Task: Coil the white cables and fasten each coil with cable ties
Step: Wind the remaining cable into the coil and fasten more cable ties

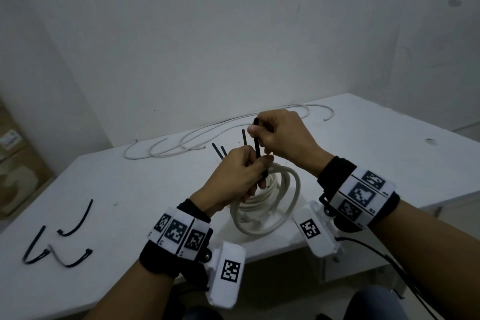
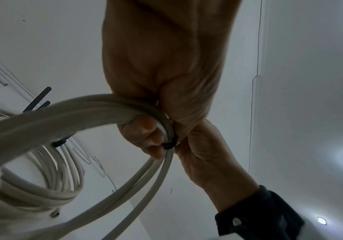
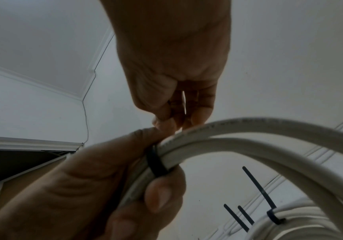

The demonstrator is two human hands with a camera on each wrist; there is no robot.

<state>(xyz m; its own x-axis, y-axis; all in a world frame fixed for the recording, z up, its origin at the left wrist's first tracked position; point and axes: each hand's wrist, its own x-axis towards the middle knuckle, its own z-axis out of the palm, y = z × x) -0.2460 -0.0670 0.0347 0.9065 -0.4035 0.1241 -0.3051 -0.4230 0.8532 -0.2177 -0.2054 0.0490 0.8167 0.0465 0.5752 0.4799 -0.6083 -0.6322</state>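
Left hand: our left hand (image 1: 240,174) grips the top of the cable coil (image 1: 267,202), fingers curled round the strands, thumb over the black tie band (image 3: 156,164) that wraps them.
Right hand: our right hand (image 1: 283,135) sits just above the left, fingers pinching the tail of the black cable tie (image 1: 257,143), tail upright.
Coil: white, several loops, held on edge; its lower part is at the white table (image 1: 130,189), contact we cannot tell.
Other ties on coil: three black tails (image 1: 219,152) stick up behind our left hand; the right wrist view shows one of them cinched round the strands (image 3: 275,217).
Spare ties: three black cable ties (image 1: 59,241) lie loose on the table, near left, well apart from the coil.
Loose cable: an uncoiled white cable (image 1: 207,132) lies in long curves across the far side of the table, by the wall (image 1: 233,34).
Boxes: cardboard boxes (image 1: 15,158) at far left beyond the table edge.
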